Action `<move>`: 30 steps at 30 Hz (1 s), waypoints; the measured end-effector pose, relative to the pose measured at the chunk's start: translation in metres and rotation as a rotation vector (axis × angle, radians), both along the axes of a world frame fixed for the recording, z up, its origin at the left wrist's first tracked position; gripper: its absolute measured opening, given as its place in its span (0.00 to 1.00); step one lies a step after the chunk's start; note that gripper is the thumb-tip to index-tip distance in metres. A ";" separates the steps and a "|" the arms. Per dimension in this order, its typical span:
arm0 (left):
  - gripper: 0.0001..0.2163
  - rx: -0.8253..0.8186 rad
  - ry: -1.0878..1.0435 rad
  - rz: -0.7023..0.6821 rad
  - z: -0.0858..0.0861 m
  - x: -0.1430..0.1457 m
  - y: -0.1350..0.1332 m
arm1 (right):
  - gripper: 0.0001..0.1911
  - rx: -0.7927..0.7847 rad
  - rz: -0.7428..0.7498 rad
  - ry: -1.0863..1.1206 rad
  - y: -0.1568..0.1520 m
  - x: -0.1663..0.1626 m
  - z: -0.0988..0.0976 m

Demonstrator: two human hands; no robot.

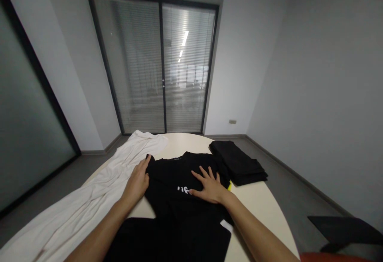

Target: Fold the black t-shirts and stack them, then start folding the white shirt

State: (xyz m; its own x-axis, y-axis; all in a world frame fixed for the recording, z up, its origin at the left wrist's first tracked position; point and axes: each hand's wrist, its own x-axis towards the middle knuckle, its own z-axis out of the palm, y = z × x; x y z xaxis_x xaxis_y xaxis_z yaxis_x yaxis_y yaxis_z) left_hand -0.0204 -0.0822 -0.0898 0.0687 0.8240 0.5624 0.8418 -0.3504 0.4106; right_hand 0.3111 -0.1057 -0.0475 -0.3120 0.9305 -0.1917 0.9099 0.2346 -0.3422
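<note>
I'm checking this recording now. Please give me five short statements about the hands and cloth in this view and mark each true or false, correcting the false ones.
1. The left hand grips the edge of the black shirt. True.
2. The right hand is lifted clear of the black shirt. False: it rests on the black shirt with fingers spread.
3. The folded black cloth lies to the right of the black shirt. True.
4. The white cloth lies at the right of the table. False: it lies along the left side.
5. White print shows on the black shirt. True.
</note>
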 end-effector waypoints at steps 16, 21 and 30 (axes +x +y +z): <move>0.36 -0.175 0.396 0.080 0.071 -0.006 0.042 | 0.38 0.155 -0.169 0.145 0.022 -0.003 -0.027; 0.31 -0.230 0.433 0.253 0.059 -0.001 0.050 | 0.31 0.172 -0.108 0.171 0.018 0.004 -0.020; 0.29 -0.277 0.327 0.234 0.006 0.003 0.049 | 0.35 0.166 -0.014 0.080 0.027 0.008 -0.022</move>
